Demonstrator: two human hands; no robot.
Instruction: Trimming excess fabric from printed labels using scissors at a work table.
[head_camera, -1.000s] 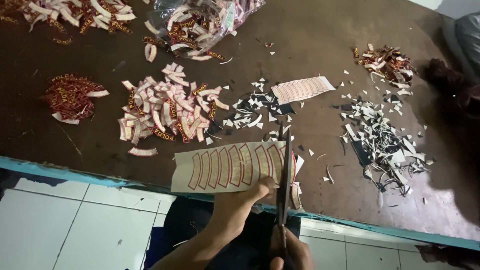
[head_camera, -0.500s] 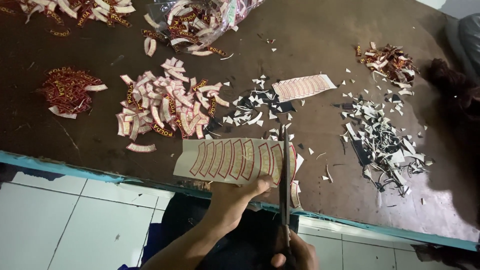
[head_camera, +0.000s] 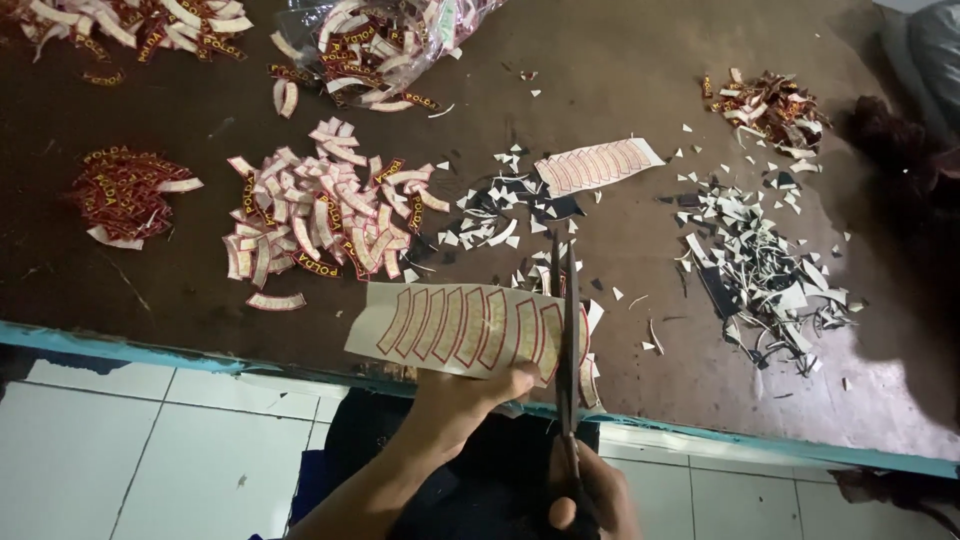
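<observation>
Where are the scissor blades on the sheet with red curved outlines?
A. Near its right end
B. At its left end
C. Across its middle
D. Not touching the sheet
A: the scissors in the right hand cross the sheet near its right end; the left hand grips its lower edge.

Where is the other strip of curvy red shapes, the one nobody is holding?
In the head view the loose strip lies flat on the brown table, up and right of the held sheet, between the white scraps and the scrap heap.

Left hand pinching, right hand gripping
</observation>
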